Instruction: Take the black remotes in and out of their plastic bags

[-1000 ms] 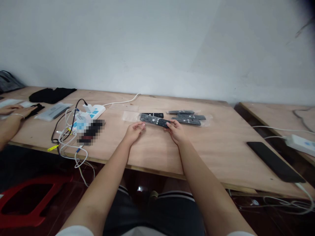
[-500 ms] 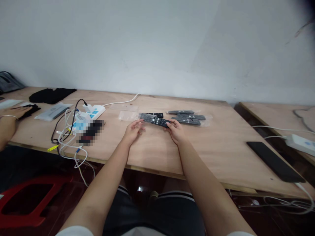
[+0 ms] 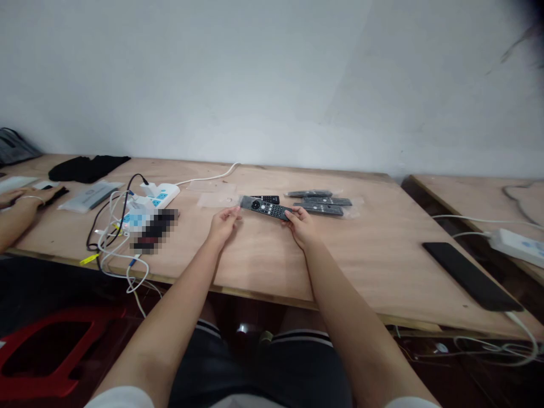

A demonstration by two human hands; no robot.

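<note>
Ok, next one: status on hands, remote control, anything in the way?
Right hand gripping black remote control by its right end. Left hand at its left end, contact unclear. Second remote control behind, partly hidden; plastic-wrapped remote controls to the right.

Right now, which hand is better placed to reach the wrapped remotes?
Probably the right hand: it is nearer the wrapped remotes, though gripping the held remote; the left hand is farther away.
</note>
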